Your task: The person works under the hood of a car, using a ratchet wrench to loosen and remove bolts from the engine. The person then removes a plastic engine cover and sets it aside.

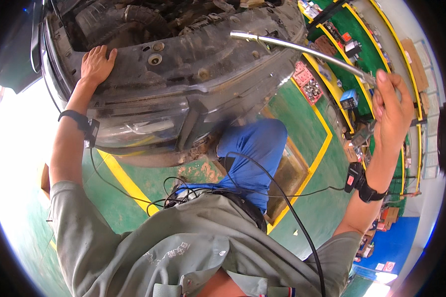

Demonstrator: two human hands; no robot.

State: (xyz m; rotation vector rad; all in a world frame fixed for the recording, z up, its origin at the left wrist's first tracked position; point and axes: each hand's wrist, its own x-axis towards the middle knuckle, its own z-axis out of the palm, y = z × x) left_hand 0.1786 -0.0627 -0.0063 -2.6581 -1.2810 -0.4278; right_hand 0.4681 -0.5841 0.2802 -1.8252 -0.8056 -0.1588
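My left hand [97, 65] rests palm down on the dark, dusty front panel [178, 54] of a car, near its left end. Its fingers are stretched out and grip nothing. Raised at the right, my right hand [392, 106] is closed round one end of a long metal extension bar [312, 52]. From there the bar points left across the car's front, and its thicker, socket-like tip [243, 35] appears over the panel. Whether the tip touches the car I cannot tell. Part of the bar's near end is hidden by my fingers.
Behind the panel the engine bay [148, 20] lies open. At the right stand shelves with yellow edges [327, 76], a pink parts tray [307, 84] and a blue box [349, 99]. Black cables [292, 213] hang from my wrist straps past my body. Green floor carries yellow lines [126, 180].
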